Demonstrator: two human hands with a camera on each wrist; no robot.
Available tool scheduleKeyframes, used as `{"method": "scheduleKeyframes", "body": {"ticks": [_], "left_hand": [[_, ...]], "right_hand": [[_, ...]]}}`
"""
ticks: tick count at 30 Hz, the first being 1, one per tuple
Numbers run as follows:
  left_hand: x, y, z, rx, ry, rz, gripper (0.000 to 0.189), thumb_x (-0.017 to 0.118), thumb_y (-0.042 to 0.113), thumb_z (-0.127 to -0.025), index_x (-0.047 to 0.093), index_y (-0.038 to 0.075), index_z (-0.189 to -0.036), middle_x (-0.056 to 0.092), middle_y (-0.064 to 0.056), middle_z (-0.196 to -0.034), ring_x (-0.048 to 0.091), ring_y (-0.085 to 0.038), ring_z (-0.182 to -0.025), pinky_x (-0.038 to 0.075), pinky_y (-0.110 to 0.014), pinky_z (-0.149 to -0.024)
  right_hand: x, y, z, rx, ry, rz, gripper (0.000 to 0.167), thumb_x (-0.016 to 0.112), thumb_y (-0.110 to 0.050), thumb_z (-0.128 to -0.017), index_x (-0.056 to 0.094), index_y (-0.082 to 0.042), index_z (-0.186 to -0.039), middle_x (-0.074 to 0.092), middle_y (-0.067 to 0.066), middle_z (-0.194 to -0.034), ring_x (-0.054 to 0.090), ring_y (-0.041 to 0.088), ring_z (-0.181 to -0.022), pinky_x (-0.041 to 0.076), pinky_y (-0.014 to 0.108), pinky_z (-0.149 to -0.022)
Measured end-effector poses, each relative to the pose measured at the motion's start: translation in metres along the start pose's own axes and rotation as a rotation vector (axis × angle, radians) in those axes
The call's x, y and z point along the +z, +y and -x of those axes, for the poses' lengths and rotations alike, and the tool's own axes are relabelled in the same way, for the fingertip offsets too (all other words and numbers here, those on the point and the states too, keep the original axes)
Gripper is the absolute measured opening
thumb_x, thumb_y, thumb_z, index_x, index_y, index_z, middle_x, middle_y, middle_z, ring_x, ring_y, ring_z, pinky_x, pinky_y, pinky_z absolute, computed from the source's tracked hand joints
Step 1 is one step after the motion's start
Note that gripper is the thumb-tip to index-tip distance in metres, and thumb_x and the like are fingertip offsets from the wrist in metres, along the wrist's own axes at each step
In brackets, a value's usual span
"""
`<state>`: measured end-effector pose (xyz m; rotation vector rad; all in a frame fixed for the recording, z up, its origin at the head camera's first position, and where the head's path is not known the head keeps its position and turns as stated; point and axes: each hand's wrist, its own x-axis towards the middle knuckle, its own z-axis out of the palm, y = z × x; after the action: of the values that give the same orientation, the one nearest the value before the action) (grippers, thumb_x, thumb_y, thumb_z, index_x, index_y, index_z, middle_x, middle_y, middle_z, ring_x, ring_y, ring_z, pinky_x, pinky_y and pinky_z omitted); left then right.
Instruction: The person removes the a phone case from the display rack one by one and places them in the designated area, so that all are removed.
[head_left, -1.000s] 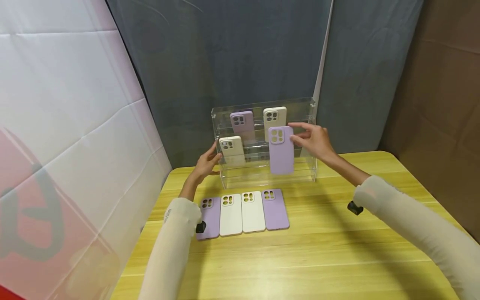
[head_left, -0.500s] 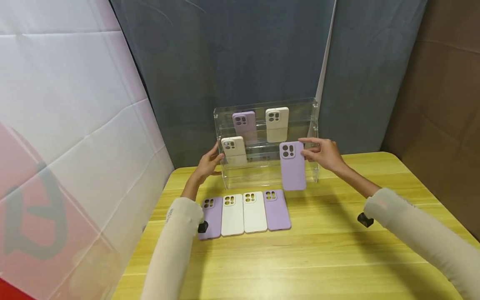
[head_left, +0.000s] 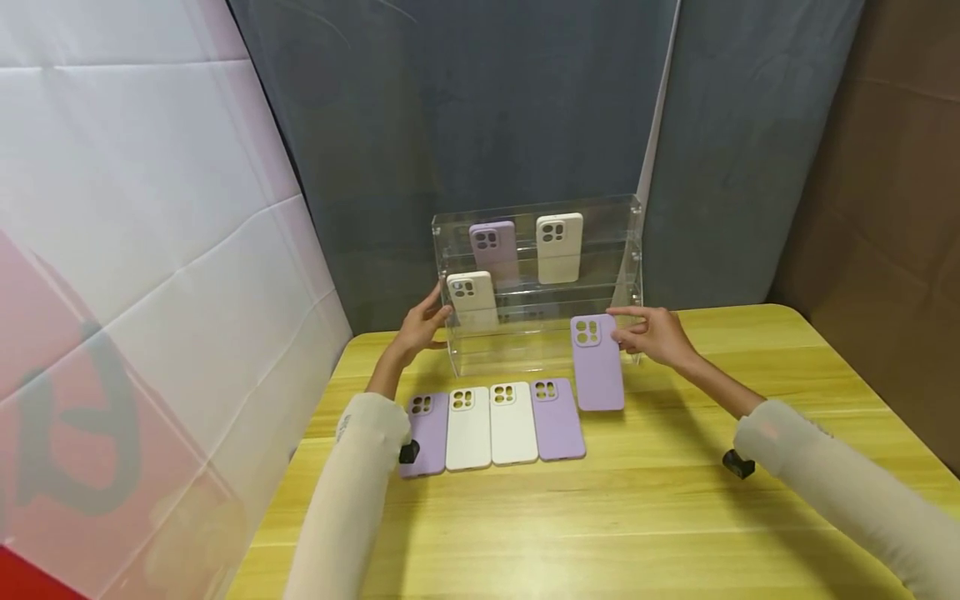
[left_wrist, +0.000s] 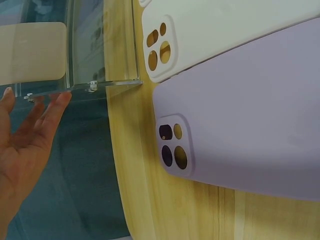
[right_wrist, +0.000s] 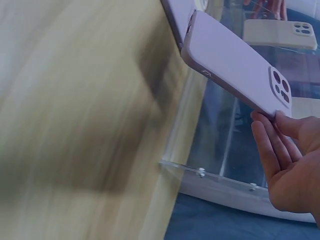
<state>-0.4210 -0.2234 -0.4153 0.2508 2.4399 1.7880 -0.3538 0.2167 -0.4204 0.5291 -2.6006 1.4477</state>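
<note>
Right hand [head_left: 651, 335]: we hold a purple phone case [head_left: 597, 362] by its upper edge near the camera cut-outs, fingertips [right_wrist: 265, 131] pinching that end. The case hangs tilted in front of the clear acrylic display stand [head_left: 628, 250], its lower end close over the bench [head_left: 675, 517], just right of the row lying there. From the right wrist view the case slants above the wood; we cannot tell whether its lower end touches.

Left hand [head_left: 424, 327]: we rest straight, relaxed fingers against the left wall of the stand, holding nothing. The left wrist view shows the fingertips [left_wrist: 59, 100] at the stand's bottom corner.

In the stand: a cream case on the lower tier [head_left: 468, 298] at the left, close to our left hand; a purple case on the upper tier [head_left: 491, 248] and a cream case on the upper tier [head_left: 558, 247] beside it.

On the bench, four cases lie flat side by side, backs up, edges touching: left purple case [head_left: 426, 433], two white cases [head_left: 489, 425] in the middle, right purple case [head_left: 557, 417]. The held case is just beside that last one.

Both arms wear pale sleeves [head_left: 847, 492]. A dark grey curtain [head_left: 465, 108] hangs behind the stand.
</note>
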Motion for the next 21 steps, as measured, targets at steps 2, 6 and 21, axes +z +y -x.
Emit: {"method": "scheduleKeyframes", "body": {"ticks": [2,6,21], "left_hand": [[0.001,0.001,0.000,-0.001,-0.006,0.002,0.067,0.053,0.031,-0.110,0.015,0.043,-0.165,0.032,-0.024,-0.165,0.040,-0.045,-0.145,0.057,-0.060,-0.096],[0.000,0.001,0.000,-0.003,-0.012,0.003,0.067,0.052,0.032,-0.110,0.015,0.044,-0.165,0.032,-0.023,-0.165,0.039,-0.045,-0.146,0.056,-0.062,-0.097],[0.000,-0.001,-0.001,0.008,-0.005,-0.001,0.068,0.052,0.031,-0.110,0.014,0.041,-0.166,0.029,-0.024,-0.166,0.039,-0.046,-0.146,0.057,-0.060,-0.096]], "right_hand": [[0.004,0.004,0.003,0.010,-0.007,-0.013,0.047,0.073,-0.001,-0.096,0.062,0.002,-0.142,0.076,0.026,-0.097,0.078,0.028,-0.076,0.066,0.036,-0.067],[0.012,0.014,0.006,0.014,-0.021,-0.045,0.046,0.073,0.002,-0.095,0.062,0.004,-0.140,0.075,0.028,-0.098,0.076,0.043,-0.082,0.065,0.051,-0.072],[0.027,0.043,0.017,0.108,-0.059,-0.023,0.042,0.074,0.002,-0.094,0.064,0.010,-0.135,0.077,0.024,-0.088,0.077,0.039,-0.076,0.066,0.044,-0.064]]}}
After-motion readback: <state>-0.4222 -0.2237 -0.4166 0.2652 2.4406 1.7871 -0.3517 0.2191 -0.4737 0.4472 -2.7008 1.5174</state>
